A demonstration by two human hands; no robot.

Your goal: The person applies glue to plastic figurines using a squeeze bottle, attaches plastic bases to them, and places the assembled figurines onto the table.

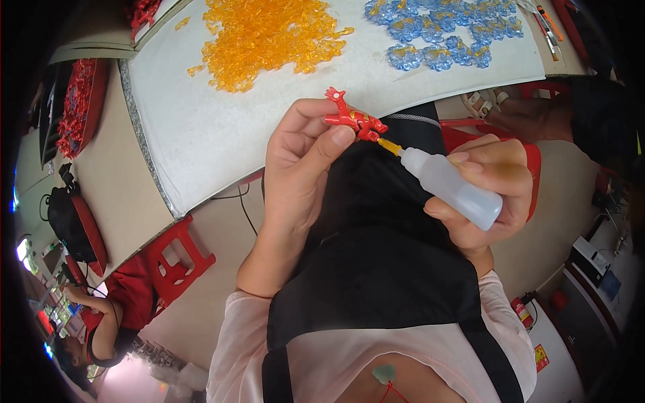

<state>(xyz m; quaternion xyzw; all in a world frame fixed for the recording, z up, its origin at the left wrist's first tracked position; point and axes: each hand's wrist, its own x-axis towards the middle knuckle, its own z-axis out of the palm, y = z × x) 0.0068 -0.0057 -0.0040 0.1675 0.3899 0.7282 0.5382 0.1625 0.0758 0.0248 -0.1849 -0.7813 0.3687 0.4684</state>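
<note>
Your figure (356, 121) is red and glossy with yellow marks, pinched in your left hand (299, 151). Your bottle (460, 188), white and translucent, tilts in your right hand (498, 180), its yellow tip (389, 146) at the figure's right end, contact unclear.

The small figure (348, 119) is red, marked with yellow patches. The squeeze bottle (458, 187) is a cloudy, translucent white, its slim tip (389, 146) amber-yellow. The pile of clear pieces (262, 43) is orange; the other clear pieces (440, 30) are pale blue with yellow streaks. The tabletop (201, 138) is white, edged by a speckled grey strip (146, 146). The apron (376, 289) is plain black, the shirt (236, 342) pale pink, the pendant (383, 373) green on a red cord (390, 388).
</note>
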